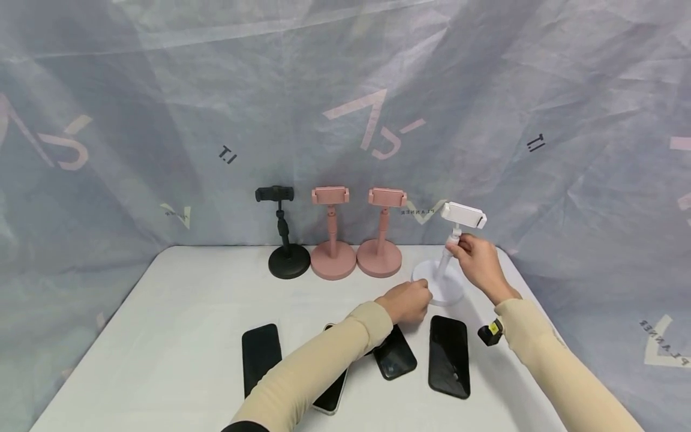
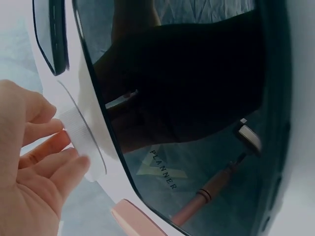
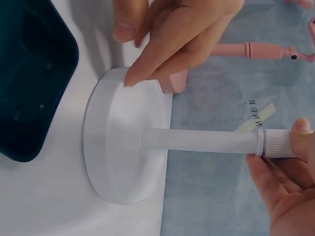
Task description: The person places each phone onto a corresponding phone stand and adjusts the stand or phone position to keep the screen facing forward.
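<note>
A white phone stand [image 1: 444, 282] stands upright at the right of the table, its clamp [image 1: 463, 215] on top. My right hand [image 1: 477, 267] grips the stand's ribbed collar, thumb on one side and fingers on the other in the right wrist view. At the round base [image 3: 128, 172], my left hand [image 1: 407, 301] touches the rim with an extended fingertip, and its thumb stands apart from the base. The left wrist view shows the left hand's fingers [image 2: 37, 130] loosely bent beside that rim.
At the back stand a black phone stand [image 1: 288, 261] and two pink ones, left [image 1: 333, 261] and right [image 1: 379, 259]. Several dark phones lie nearer me, among them one at the left [image 1: 261, 354] and one at the right [image 1: 449, 357]. My left sleeve [image 1: 318, 369] crosses over the middle phones.
</note>
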{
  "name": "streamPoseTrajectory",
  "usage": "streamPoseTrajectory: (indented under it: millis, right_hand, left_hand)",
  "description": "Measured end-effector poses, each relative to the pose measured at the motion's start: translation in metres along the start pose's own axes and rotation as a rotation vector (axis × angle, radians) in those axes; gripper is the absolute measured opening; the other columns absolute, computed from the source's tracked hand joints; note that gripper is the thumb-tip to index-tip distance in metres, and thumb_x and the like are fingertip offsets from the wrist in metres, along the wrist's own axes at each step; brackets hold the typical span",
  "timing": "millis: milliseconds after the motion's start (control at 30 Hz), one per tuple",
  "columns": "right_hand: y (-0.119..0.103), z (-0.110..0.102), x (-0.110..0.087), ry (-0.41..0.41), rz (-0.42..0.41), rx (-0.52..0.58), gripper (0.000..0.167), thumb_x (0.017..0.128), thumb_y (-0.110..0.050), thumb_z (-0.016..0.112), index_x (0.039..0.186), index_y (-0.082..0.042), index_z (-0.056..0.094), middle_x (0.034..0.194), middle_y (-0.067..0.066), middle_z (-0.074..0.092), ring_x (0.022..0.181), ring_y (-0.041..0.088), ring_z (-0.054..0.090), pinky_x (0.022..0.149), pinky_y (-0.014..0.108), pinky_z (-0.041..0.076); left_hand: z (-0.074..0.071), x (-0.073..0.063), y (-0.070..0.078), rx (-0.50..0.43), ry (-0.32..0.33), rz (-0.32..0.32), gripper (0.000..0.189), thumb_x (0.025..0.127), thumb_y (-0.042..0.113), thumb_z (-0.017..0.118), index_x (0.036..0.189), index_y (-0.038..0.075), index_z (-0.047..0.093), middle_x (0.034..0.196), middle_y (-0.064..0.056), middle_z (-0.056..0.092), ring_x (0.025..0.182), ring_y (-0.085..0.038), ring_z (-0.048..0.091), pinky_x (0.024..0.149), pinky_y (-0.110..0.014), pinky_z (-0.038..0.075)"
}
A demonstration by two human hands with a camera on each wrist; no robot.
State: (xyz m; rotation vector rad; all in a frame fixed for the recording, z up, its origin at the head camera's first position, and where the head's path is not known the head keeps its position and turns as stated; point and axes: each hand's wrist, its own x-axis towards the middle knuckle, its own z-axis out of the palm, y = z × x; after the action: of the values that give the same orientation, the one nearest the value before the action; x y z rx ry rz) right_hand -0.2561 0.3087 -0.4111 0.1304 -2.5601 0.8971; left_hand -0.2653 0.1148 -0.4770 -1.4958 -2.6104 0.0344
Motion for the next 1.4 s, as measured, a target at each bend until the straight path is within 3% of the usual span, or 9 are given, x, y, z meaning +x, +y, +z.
streamPoseTrajectory:
  millis: [367, 967, 1400]
  right_hand:
    - [-0.003, -0.005, -0.017, 0.022, -0.041, -0.016, 0.031, 0.102, -0.020, 0.066, 0.117, 0.007, 0.069, 0.108, 0.029, 0.074, 0.099, 0.045, 0.073, 0.082, 0.058, 0.058]
    - [-0.008, -0.007, -0.036, 0.075, -0.096, -0.023, 0.021, 0.100, -0.015, 0.070, 0.108, 0.003, 0.072, 0.100, 0.025, 0.077, 0.092, 0.042, 0.075, 0.076, 0.056, 0.059]
    - [-0.010, -0.016, -0.044, 0.020, -0.080, -0.047, 0.023, 0.100, -0.018, 0.070, 0.108, 0.003, 0.070, 0.099, 0.025, 0.077, 0.092, 0.043, 0.075, 0.075, 0.055, 0.059]
  left_hand:
    - [0.001, -0.002, 0.008, 0.124, 0.082, 0.065, 0.016, 0.099, 0.015, 0.067, 0.103, 0.023, 0.081, 0.097, 0.002, 0.070, 0.087, -0.012, 0.068, 0.074, -0.021, 0.056]
    - [0.005, -0.003, 0.014, 0.106, 0.148, 0.150, 0.019, 0.097, 0.010, 0.068, 0.096, 0.024, 0.082, 0.092, 0.006, 0.070, 0.087, -0.010, 0.069, 0.073, -0.018, 0.055]
    - [0.002, -0.007, 0.016, 0.081, 0.119, 0.193, 0.021, 0.098, 0.008, 0.068, 0.097, 0.024, 0.081, 0.094, 0.006, 0.071, 0.090, -0.009, 0.070, 0.076, -0.017, 0.054]
